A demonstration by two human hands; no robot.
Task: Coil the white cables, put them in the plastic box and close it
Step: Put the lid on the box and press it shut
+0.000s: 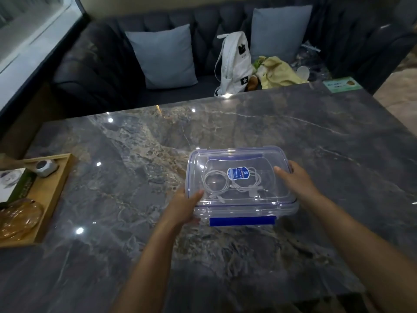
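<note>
Left hand [185, 205] and right hand [295, 177] clamped on opposite sides of the lidded plastic box [242, 210], thumbs on top, white cables [222, 182] inside.

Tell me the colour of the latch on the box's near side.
Blue latch, clearest in the head view.

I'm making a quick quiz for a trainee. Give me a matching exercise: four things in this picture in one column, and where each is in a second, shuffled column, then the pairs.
Things:
1. white cables
2. white backpack
3. wooden tray
4. left hand

Places:
A. at the table's left edge
B. on the plastic box's near left corner
C. inside the box, under the clear lid
D. on the sofa beyond the table

Pairs: 1-C, 2-D, 3-A, 4-B
</note>
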